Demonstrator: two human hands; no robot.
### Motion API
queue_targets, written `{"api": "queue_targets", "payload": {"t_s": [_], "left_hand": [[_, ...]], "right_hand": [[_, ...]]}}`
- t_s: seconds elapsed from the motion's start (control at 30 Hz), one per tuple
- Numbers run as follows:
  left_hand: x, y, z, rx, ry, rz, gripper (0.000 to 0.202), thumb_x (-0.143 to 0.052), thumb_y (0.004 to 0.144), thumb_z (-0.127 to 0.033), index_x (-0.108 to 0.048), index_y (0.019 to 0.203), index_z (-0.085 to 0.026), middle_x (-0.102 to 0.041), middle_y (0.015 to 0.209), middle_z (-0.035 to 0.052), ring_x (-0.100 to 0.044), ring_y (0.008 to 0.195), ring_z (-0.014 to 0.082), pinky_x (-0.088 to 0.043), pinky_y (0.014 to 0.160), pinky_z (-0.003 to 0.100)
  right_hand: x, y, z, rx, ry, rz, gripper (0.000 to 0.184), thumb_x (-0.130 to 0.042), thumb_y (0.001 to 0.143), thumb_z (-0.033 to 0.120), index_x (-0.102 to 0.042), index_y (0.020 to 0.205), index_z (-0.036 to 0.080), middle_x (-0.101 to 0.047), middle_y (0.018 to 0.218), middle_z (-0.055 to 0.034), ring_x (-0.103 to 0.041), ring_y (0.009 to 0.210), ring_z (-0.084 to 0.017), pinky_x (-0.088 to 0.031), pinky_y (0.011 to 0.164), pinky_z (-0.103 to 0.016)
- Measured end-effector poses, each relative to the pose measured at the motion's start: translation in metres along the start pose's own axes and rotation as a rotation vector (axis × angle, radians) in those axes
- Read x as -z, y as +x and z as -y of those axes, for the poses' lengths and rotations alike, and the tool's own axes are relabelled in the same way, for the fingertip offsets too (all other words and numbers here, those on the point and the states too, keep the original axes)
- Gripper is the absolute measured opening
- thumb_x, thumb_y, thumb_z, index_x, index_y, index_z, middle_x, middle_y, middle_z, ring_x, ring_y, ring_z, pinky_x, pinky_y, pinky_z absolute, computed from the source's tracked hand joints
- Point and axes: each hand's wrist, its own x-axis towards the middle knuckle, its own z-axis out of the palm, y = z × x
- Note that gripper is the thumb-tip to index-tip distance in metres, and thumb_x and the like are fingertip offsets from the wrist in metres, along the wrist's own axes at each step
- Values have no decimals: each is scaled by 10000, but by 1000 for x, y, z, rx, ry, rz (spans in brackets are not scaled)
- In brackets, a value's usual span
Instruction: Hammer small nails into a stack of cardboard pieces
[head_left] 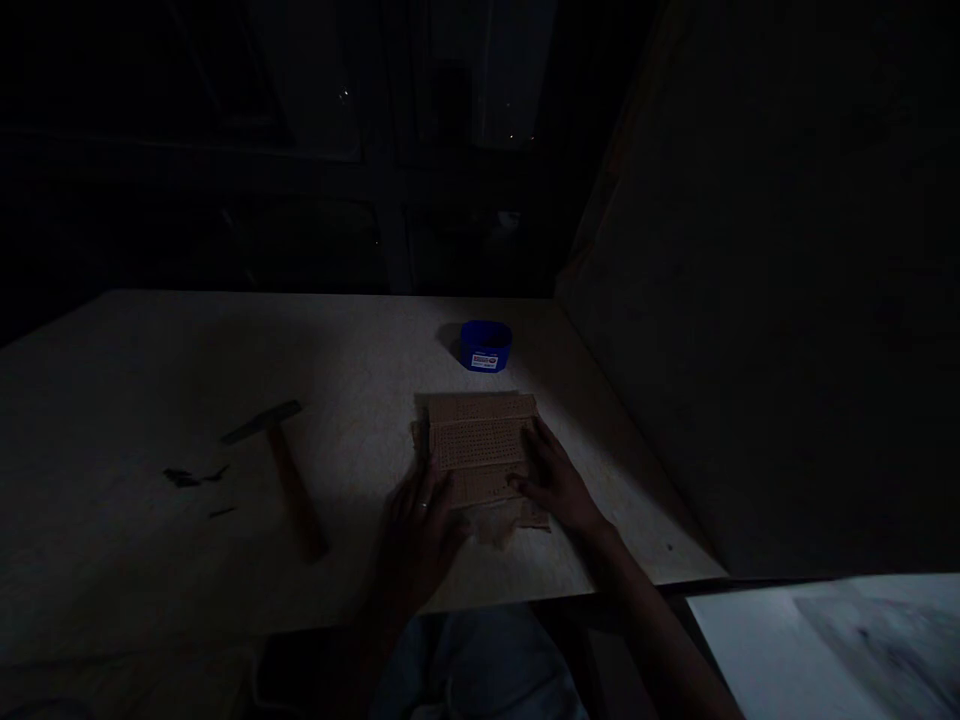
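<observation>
A brown cardboard piece [480, 440] with rows of small dots or holes lies flat on the table in front of me. My left hand [420, 515], a ring on one finger, rests at its lower left corner with the fingers apart. On its right edge lies my right hand [559, 480], fingers spread over the surface. Torn brown scraps [495, 524] stick out from under the near edge of the cardboard. The dim light hides the fine detail of both hands.
Left of my hands lies a hammer [292, 485] with a wooden handle, beside several small dark pieces [184, 478]. A blue plastic container [486, 348] with a label stands beyond the cardboard. A tall dark panel [750, 300] borders the table [360, 360] on the right.
</observation>
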Motion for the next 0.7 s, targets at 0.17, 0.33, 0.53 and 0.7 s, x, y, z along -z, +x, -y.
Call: {"api": "queue_targets", "payload": {"t_s": [0.17, 0.33, 0.53, 0.7], "left_hand": [[0, -3, 1, 22, -57, 27, 704, -532, 936, -503, -341, 1543, -201, -191, 1652, 162, -351, 1446, 353, -374, 1112, 501], [1, -6, -1, 117, -195, 21, 853, -524, 938, -516, -83, 1605, -218, -138, 1662, 172, -273, 1488, 354, -367, 1129, 501], [3, -11, -4, 195, -326, 0, 830, -500, 965, -464, -10, 1601, -250, -151, 1661, 159, -239, 1509, 307, -354, 1159, 469], [3, -14, -5, 226, -361, -48, 812, -509, 971, -422, -25, 1599, -249, -161, 1658, 164, -208, 1519, 298, -330, 1183, 484]], "right_hand": [[2, 0, 8, -23, 75, -68, 801, -757, 802, 509, -440, 1508, 304, -249, 1650, -90, -206, 1514, -336, -218, 1208, -565], [7, 1, 18, -122, 200, -192, 525, -625, 910, 482, -567, 1400, 305, -403, 1583, -77, -356, 1453, -319, -266, 1181, -593], [10, 1, 21, -270, 230, -390, 488, -583, 909, 539, -680, 1198, 157, -657, 1301, -171, -580, 1229, -352, -394, 1082, -599], [11, 2, 25, -303, 213, -360, 534, -596, 865, 582, -696, 1143, 137, -690, 1225, -182, -621, 1158, -352, -457, 1024, -536]]}}
